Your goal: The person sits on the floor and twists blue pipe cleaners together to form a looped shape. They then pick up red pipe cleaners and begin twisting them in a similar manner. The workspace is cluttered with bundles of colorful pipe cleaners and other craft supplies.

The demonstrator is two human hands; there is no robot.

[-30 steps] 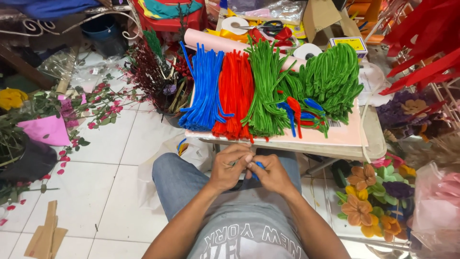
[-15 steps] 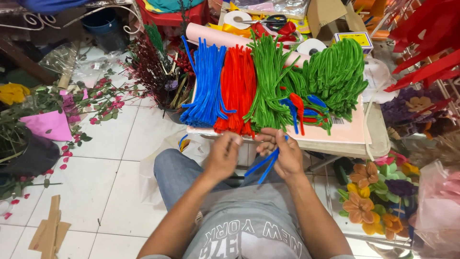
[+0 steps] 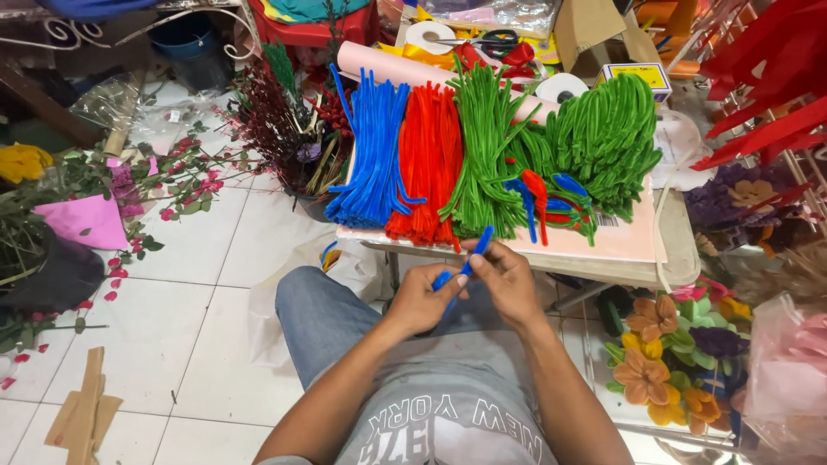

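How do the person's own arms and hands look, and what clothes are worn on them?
Both forearms are bare to the elbows; no sleeve reaches them in view. The left hand and the right hand wear no gloves, and no ring, watch or bracelet shows. Below them are a grey shirt with white printed lettering, and blue jeans on the legs.

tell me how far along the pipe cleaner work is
Done: a few bent blue and red pieces lie on the pink board. In hand: left hand and right hand work one blue pipe cleaner. Left: big straight blue, red and green piles.
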